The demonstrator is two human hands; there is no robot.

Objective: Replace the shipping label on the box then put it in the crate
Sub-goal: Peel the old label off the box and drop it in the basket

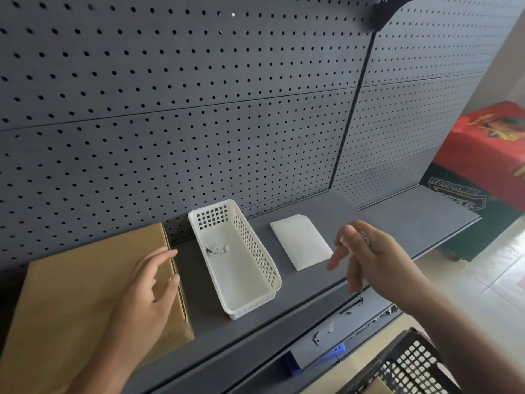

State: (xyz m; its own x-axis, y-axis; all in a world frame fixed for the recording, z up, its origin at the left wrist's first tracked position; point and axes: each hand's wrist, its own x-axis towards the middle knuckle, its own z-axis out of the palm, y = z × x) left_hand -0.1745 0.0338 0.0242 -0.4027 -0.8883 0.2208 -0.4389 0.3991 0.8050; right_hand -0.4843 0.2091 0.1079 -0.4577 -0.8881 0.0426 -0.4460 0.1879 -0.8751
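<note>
the white basket [241, 268] stands near the middle of the grey shelf [397, 220] and serves as the reference here. it holds a small crumpled scrap of paper [216, 249] with dark print, lying toward its far end.

to the left of the basket, apart from it by a strip of bare shelf, lies the cardboard box [85, 294], flat and closed, its top face plain brown with no sticker visible on it. the left hand [150, 282] rests palm down on the box's right edge, fingers spread and relaxed, gripping nothing.

to the right of the basket, a stack of white label sheets [301, 241] lies flat on the shelf, not touching the basket. further right and nearer the viewer, the right hand [366, 251] hovers above the shelf. thumb and forefinger are pinched on a small crumpled bit of paper [363, 237], while the other fingers hang loosely downward.

below and right of the basket, under the shelf's front lip, the corner of a black crate [409, 365] with a lattice wall shows at the lower edge of view. behind the basket rises a grey pegboard [170, 109]. far right of the basket, beyond the shelf end, sits a red carton [488, 143] atop a dark one.
</note>
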